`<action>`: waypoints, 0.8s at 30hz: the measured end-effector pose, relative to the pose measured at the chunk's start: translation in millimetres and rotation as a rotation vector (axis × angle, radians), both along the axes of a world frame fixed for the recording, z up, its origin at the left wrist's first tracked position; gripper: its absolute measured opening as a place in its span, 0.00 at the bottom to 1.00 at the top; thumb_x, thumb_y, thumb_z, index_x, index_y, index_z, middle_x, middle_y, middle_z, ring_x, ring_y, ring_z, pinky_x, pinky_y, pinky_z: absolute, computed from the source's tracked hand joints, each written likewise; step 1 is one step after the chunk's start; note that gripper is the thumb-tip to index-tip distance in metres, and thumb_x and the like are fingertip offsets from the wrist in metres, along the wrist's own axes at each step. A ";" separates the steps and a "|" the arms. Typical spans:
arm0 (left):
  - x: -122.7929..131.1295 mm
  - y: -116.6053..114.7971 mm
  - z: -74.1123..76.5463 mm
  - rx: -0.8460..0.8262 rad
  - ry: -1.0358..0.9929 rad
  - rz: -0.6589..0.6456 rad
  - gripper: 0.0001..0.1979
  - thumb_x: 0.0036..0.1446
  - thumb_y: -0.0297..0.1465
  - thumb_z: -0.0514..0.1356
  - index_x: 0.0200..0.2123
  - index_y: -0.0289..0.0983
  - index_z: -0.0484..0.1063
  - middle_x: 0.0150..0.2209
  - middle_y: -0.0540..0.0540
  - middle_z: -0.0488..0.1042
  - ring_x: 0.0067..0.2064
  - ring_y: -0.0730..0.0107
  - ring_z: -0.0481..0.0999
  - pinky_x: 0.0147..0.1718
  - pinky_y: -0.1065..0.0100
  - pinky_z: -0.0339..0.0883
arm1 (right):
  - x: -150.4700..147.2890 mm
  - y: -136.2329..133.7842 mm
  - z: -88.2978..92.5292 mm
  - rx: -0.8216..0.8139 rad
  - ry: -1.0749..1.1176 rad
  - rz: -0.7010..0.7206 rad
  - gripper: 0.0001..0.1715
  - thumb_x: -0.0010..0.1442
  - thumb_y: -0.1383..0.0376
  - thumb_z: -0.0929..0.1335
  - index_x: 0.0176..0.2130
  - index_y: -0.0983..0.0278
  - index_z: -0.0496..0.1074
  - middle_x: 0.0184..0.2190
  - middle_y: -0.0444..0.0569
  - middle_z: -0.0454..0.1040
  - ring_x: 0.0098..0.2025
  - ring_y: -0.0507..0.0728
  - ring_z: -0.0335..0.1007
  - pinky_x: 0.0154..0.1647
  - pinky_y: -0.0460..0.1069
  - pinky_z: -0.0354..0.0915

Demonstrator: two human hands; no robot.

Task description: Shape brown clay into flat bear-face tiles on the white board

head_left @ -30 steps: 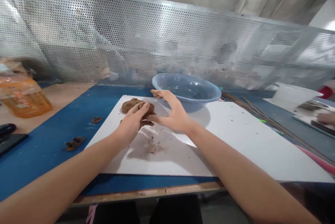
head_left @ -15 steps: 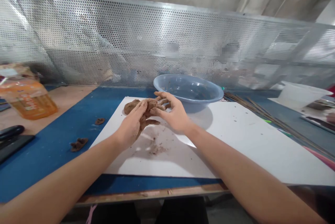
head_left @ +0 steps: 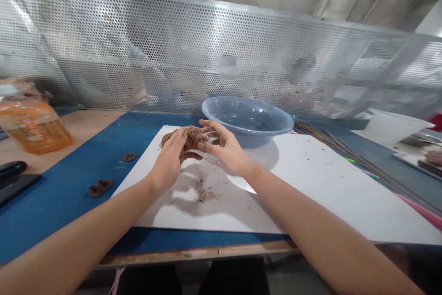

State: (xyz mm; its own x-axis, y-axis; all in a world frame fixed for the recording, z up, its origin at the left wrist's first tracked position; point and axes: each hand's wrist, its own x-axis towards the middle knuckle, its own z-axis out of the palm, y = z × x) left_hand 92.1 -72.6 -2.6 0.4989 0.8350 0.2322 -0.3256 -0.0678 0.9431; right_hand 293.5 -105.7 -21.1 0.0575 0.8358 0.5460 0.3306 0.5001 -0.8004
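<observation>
A lump of wet brown clay (head_left: 194, 136) is held between my two hands, raised a little over a white board (head_left: 311, 184). My left hand (head_left: 168, 158) wraps its left side, thumb underneath and fingers along the far side. From the right, my right hand (head_left: 226, 147) presses curled, clay-smeared fingers onto it. Behind my left fingers, another clay mass (head_left: 166, 137) partly shows on the board. Crumbs of clay (head_left: 204, 191) are scattered below my hands. Two small shaped clay pieces, one nearer (head_left: 100, 187) and one farther (head_left: 129, 157), lie on the blue tabletop to the left.
A blue basin (head_left: 248, 118) stands behind the board, before a perforated metal screen (head_left: 172, 51). An orange-filled bottle (head_left: 34, 124) and a black object (head_left: 17, 184) are at left. Thin sticks (head_left: 341, 150) and a white container (head_left: 393, 127) lie to the right.
My left hand and the clay have shifted slightly left, and the left fingers now cover more of the clay mass behind. The right hand keeps nearly the same pose against the lump.
</observation>
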 end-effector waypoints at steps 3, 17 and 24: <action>-1.6 0.2 1.0 0.010 0.007 0.007 0.35 0.66 0.64 0.68 0.59 0.41 0.80 0.63 0.38 0.87 0.53 0.60 0.88 0.46 0.65 0.84 | 1.5 1.6 1.2 -0.020 0.026 0.038 0.38 0.69 0.45 0.81 0.71 0.51 0.79 0.63 0.53 0.86 0.65 0.66 0.84 0.62 0.63 0.84; 0.9 0.9 -6.5 0.090 0.065 0.026 0.41 0.60 0.68 0.73 0.61 0.45 0.79 0.66 0.40 0.83 0.60 0.61 0.85 0.48 0.67 0.84 | 0.5 -5.5 2.2 0.154 -0.127 -0.165 0.36 0.68 0.50 0.84 0.70 0.52 0.80 0.64 0.53 0.87 0.58 0.64 0.85 0.57 0.61 0.81; -0.4 4.6 -0.2 0.039 0.080 0.045 0.36 0.62 0.66 0.69 0.55 0.41 0.80 0.58 0.38 0.87 0.51 0.62 0.87 0.44 0.66 0.83 | 2.6 -12.2 11.4 0.331 -0.301 -0.157 0.32 0.68 0.50 0.85 0.66 0.49 0.81 0.68 0.52 0.85 0.66 0.67 0.82 0.72 0.69 0.76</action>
